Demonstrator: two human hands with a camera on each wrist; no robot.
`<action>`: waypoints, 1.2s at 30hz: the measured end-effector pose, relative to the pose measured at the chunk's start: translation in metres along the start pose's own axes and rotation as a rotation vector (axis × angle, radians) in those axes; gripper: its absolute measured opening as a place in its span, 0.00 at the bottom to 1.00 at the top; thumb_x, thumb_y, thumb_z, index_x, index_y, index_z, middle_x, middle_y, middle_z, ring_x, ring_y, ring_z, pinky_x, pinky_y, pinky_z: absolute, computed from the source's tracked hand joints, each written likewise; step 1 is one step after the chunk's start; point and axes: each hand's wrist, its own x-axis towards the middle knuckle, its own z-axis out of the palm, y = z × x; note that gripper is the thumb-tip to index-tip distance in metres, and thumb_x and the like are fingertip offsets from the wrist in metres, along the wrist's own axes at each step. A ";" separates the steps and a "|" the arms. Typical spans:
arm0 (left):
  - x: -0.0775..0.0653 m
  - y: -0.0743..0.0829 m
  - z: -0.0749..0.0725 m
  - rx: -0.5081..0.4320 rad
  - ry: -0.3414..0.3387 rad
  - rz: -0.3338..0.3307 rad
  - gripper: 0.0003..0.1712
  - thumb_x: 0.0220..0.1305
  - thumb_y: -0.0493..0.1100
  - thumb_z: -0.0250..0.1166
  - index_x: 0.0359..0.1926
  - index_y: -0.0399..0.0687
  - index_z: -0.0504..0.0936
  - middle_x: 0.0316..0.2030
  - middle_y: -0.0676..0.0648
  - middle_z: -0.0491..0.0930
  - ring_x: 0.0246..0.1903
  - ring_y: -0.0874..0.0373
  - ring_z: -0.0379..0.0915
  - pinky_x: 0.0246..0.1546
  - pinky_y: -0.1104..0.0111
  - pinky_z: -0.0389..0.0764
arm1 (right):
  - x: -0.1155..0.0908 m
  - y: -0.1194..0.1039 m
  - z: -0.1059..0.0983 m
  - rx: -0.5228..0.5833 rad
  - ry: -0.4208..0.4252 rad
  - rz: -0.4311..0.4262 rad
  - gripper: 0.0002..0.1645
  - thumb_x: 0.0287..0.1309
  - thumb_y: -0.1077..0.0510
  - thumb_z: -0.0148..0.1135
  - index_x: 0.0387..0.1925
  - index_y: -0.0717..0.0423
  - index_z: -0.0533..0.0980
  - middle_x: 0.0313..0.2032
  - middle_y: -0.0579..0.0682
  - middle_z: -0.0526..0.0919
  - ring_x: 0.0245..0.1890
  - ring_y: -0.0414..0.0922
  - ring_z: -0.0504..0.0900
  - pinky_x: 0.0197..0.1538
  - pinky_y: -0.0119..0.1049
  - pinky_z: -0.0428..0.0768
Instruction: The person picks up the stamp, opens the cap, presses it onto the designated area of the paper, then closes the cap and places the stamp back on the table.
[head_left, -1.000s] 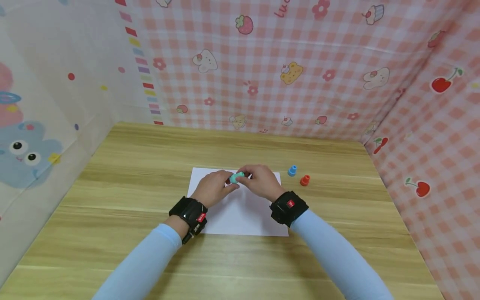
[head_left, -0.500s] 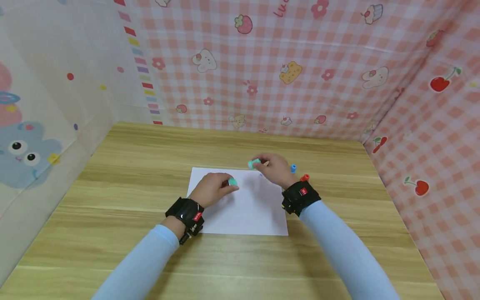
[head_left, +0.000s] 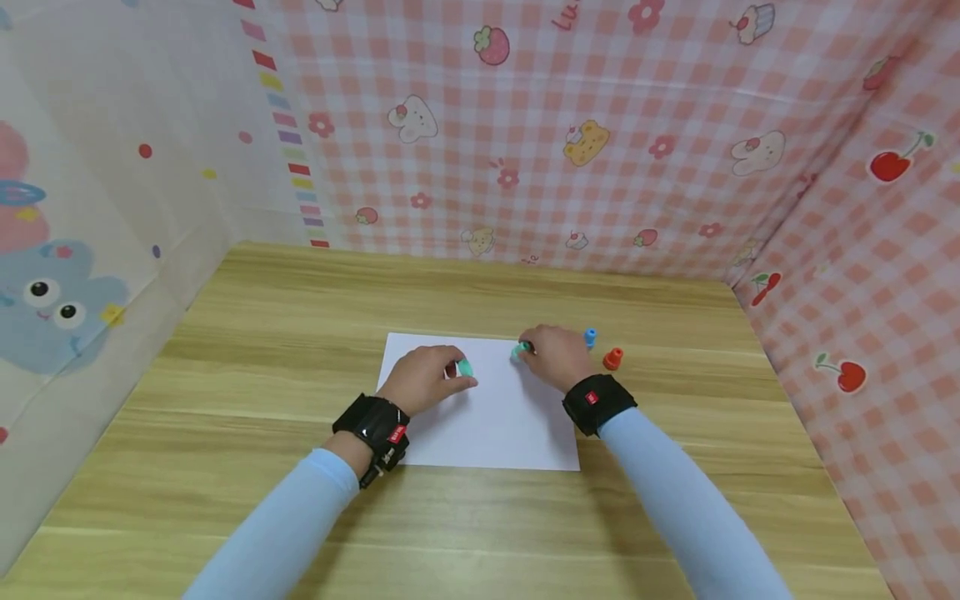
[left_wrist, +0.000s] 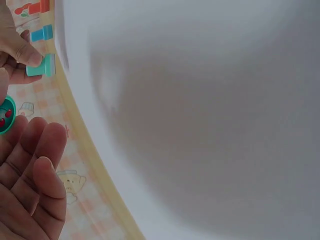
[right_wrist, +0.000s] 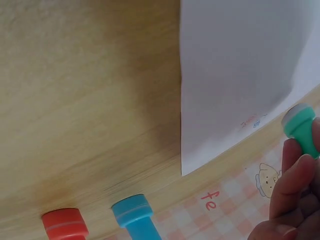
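In my right hand I pinch a green toy stamp, its pale round face pointing toward the white paper. It is close over the sheet's far right corner. Small red and blue prints show on the paper there. My left hand is over the paper's left part, holding a small green cap between thumb and fingers. Red cherries are pictured on the cap's round end.
To the right of the paper, a blue stamp and a red stamp stand on the wooden table. A pink checked cloth hangs behind the table, with more cloth at both sides.
The hands were together on the green stamp and have parted, the cap staying in the left. My right hand went right with the stamp, then down toward the paper's far corner.
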 end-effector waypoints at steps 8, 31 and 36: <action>0.000 0.003 -0.001 0.000 -0.017 -0.014 0.17 0.56 0.56 0.68 0.37 0.48 0.83 0.25 0.52 0.78 0.21 0.60 0.68 0.21 0.70 0.69 | 0.005 0.006 0.000 0.013 0.016 -0.013 0.14 0.57 0.53 0.66 0.42 0.57 0.84 0.37 0.54 0.87 0.34 0.48 0.82 0.38 0.46 0.83; 0.001 0.003 0.001 0.013 -0.024 -0.002 0.17 0.57 0.55 0.67 0.38 0.48 0.83 0.25 0.53 0.79 0.21 0.61 0.68 0.21 0.70 0.69 | -0.001 0.038 0.001 -0.060 0.000 0.105 0.11 0.58 0.56 0.64 0.39 0.56 0.85 0.33 0.55 0.87 0.28 0.48 0.80 0.31 0.47 0.82; 0.001 0.003 0.001 0.014 -0.030 0.002 0.16 0.57 0.55 0.67 0.38 0.48 0.83 0.25 0.53 0.79 0.21 0.61 0.69 0.20 0.71 0.69 | 0.001 0.035 0.006 -0.089 -0.003 0.095 0.07 0.57 0.58 0.65 0.32 0.57 0.84 0.29 0.54 0.86 0.28 0.49 0.80 0.29 0.49 0.82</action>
